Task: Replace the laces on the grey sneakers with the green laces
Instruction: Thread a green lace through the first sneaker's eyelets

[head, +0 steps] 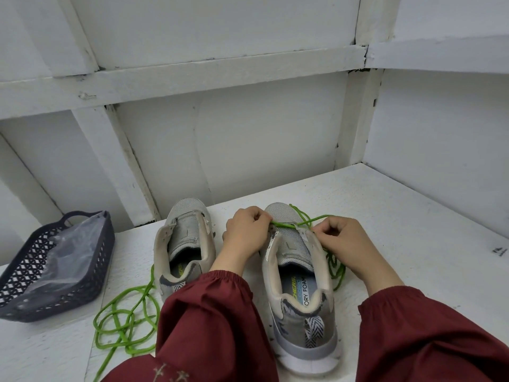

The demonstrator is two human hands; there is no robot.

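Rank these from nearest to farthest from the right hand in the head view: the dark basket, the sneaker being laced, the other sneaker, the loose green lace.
1. Sneaker being laced, directly under the right hand.
2. Other sneaker, to its left.
3. Loose green lace, lower left.
4. Dark basket, far left.

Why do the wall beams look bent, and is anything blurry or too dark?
Head view: the wide-angle lens tilts and bows the wall beams; light is soft, shadows faint; left hand, right hand and green lace look sharp; plastic in the basket shows mild sheen.
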